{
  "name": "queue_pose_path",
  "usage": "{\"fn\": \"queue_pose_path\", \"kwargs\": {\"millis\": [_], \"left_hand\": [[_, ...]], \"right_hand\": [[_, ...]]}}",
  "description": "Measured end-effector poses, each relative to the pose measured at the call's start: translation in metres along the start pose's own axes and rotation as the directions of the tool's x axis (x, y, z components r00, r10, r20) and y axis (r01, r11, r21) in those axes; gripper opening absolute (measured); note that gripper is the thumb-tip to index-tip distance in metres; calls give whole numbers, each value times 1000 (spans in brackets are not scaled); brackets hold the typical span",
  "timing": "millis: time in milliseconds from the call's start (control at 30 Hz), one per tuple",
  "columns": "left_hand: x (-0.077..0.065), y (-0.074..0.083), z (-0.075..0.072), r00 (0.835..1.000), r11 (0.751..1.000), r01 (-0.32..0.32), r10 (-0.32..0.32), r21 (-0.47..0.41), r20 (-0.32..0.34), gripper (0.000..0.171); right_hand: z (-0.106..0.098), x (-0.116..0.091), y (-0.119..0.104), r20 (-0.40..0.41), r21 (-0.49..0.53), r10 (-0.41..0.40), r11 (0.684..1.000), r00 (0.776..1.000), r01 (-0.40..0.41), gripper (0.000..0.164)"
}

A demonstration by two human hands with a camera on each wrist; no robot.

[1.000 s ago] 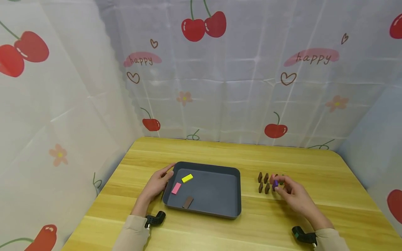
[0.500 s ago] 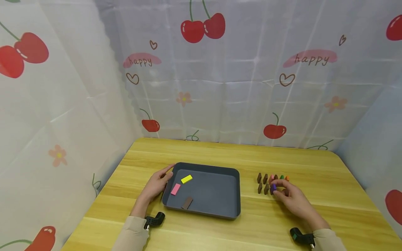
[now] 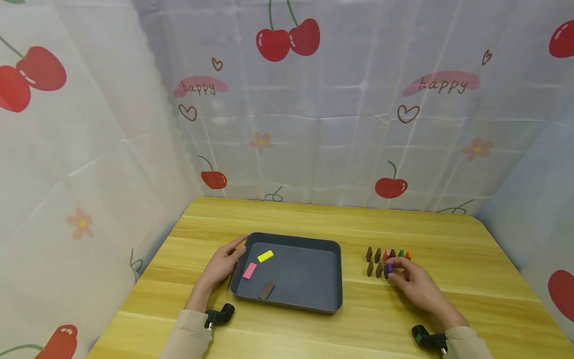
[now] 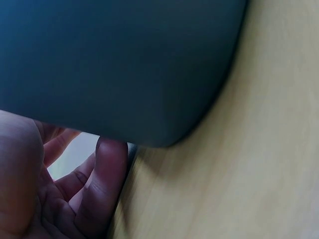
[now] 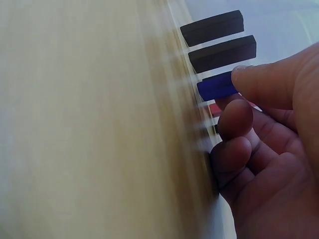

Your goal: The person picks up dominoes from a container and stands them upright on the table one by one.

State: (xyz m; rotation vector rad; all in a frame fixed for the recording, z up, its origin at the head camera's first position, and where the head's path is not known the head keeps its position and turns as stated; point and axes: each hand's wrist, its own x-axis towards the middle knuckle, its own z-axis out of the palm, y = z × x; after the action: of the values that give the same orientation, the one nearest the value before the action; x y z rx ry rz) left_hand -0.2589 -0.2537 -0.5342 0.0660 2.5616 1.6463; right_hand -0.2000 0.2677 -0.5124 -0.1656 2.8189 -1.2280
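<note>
In the head view, my right hand (image 3: 417,284) pinches a purple domino (image 3: 388,270) between thumb and fingers, at the right end of a front row of upright brown dominoes (image 3: 369,269). The right wrist view shows the thumb on the purple domino (image 5: 217,88), beside two dark dominoes (image 5: 222,55). On the left, my left hand (image 3: 221,264) rests against the outer left side of a dark grey tray (image 3: 298,304), thumb at the rim. Inside the tray lie a yellow domino (image 3: 265,256), a pink domino (image 3: 249,270) and a brown domino (image 3: 266,290).
Behind the purple domino stands a back row with brown dominoes (image 3: 369,254), a pink domino (image 3: 386,255), a green domino (image 3: 401,254) and an orange domino (image 3: 408,255). The wooden table (image 3: 287,334) meets a cherry-printed curtain (image 3: 314,149) at the back and sides.
My right hand has lowered the purple domino slightly toward the front and left, in line with the front row. The orange domino behind has come into view. The left hand stays at the tray.
</note>
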Motion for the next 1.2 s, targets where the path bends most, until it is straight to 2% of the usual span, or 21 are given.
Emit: {"fn": "queue_pose_path", "kwargs": {"millis": [933,1200], "left_hand": [[-2,5,-1,1000,999,-10,10,35,-2,45],[-1,2,-1,1000,1000,0,0,3,8,44]], "right_hand": [[4,0,-1,-37,-29,-17,999,999,16,38],[1,-1,-3,-36,-5,-26,1000,999,26,42]]}}
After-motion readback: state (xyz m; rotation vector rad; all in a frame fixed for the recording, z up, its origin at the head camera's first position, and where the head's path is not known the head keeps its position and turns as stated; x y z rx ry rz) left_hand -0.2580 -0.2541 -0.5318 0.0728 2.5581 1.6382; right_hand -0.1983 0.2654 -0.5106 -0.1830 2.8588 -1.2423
